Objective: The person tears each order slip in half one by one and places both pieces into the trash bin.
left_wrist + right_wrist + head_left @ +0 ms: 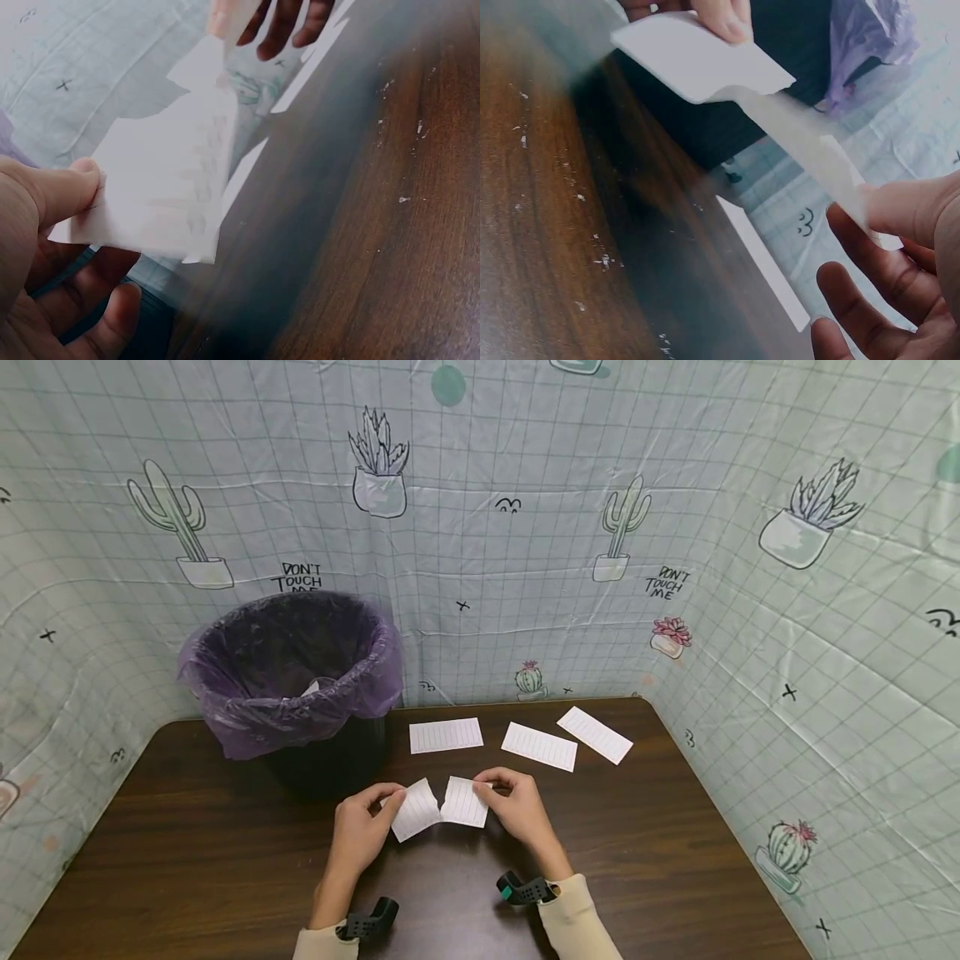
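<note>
A lined white paper card, torn most of the way across, hangs between both hands above the table. Its two halves meet at the lower edge, and a ragged V-shaped gap parts them above. My left hand (362, 828) pinches the left half (415, 812) between thumb and fingers at its outer edge. The right half (464, 802) is pinched by my right hand (519, 806) at its upper outer corner. In the right wrist view the paper (697, 56) bends where the halves join. Thumb and forefinger grip it there, the other fingers loosely bent.
A black bin with a purple liner (315, 718) stands at the table's back left, with some white paper inside. Three lined paper cards lie along the back: one left (446, 736), one middle (539, 747), one right (595, 735). A patterned cloth (480, 568) hangs behind the brown table (660, 877).
</note>
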Tool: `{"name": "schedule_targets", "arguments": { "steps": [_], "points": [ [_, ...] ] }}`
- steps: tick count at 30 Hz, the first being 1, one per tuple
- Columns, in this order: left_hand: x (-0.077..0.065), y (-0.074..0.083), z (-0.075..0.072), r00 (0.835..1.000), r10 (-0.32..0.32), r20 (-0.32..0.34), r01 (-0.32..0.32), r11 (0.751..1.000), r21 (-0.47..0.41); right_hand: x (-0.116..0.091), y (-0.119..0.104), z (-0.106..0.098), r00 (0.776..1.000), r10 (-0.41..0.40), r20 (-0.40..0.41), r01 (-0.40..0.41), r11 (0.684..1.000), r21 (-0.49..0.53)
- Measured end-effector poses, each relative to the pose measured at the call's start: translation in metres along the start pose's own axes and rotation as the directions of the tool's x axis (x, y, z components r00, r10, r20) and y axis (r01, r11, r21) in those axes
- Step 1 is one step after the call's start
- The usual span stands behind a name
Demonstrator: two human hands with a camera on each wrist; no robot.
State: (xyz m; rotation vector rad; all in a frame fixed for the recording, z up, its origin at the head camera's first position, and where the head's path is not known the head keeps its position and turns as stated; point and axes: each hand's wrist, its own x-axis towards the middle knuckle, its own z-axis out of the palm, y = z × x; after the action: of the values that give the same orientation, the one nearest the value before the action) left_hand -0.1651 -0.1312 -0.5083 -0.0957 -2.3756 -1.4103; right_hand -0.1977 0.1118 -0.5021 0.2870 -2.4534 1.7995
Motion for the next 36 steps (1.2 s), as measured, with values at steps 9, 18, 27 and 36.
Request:
{"name": "schedule_targets", "arguments": {
  "steps": [9, 18, 27, 36],
  "points": [
    [0.001, 0.001, 0.000, 1.000, -0.002, -0.020, 0.002, 1.000, 0.026, -0.007, -0.026, -0.005, 0.999, -0.030, 0.020, 0.030, 0.999, 0.019],
    [0.000, -0.001, -0.002, 0.999, 0.012, -0.037, -0.010, 0.999, 0.036, 0.002, 0.011, 0.003, 1.000, 0.007, -0.016, -0.007, 1.000, -0.004],
    [0.000, -0.001, -0.007, 0.998, -0.051, -0.021, 0.052, 0.997, 0.052, 0.004, 0.020, -0.002, 0.999, -0.031, 0.007, 0.031, 0.999, -0.021],
    [0.001, 0.000, -0.008, 0.998, -0.058, -0.024, 0.059, 0.997, 0.052, 0.003, 0.021, -0.004, 1.000, -0.003, -0.005, 0.003, 0.999, -0.033]
  ]
}}
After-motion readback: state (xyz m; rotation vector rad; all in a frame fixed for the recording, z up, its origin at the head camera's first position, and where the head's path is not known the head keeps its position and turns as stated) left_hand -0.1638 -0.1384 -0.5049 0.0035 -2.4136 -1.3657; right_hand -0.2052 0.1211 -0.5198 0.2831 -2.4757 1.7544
